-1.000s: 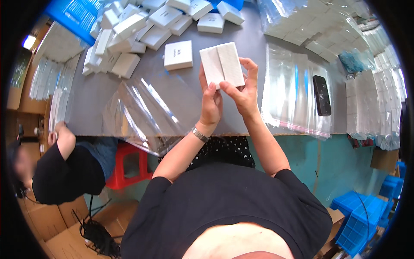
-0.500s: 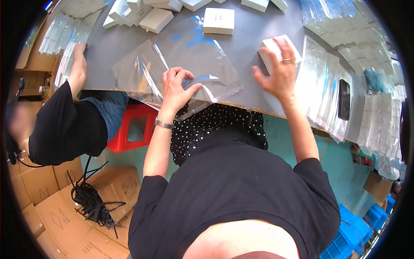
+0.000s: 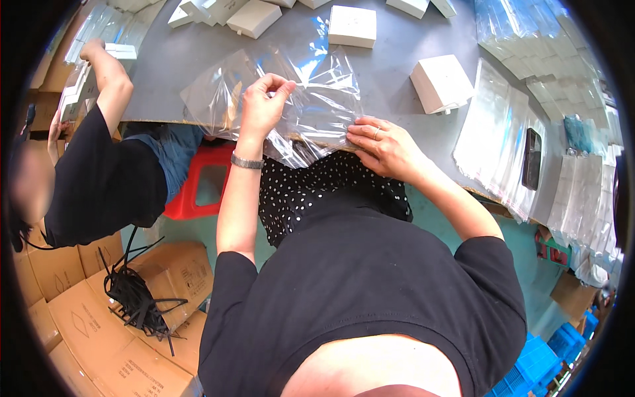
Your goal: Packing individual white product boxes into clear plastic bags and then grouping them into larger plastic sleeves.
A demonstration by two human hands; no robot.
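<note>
My left hand [image 3: 263, 109] pinches a clear plastic bag [image 3: 317, 109] between thumb and fingers and lifts part of it. The bag looks crinkled and glossy and lies over the table's near edge, part of it hanging down. My right hand [image 3: 383, 145] is at the bag's right edge by the table rim, fingers stretched out and touching the film; the fingertips are partly hard to make out. A white box [image 3: 442, 84] sits tilted in view beyond my right hand, apart from it. Another white box [image 3: 352, 26] stands past the bag.
Flat clear bags [image 3: 493, 132] lie in a stack at the right, with a black phone [image 3: 531, 159] on them. More white boxes [image 3: 254, 18] stand at the far side. At left a co-worker [image 3: 106, 178] handles white boxes near a red stool [image 3: 198, 182]. Cartons [image 3: 99, 324] fill the lower left.
My right hand has left the white box and come down left to the bag's edge. My left hand has raised the film, which is now more crumpled. The co-worker's arm has shifted.
</note>
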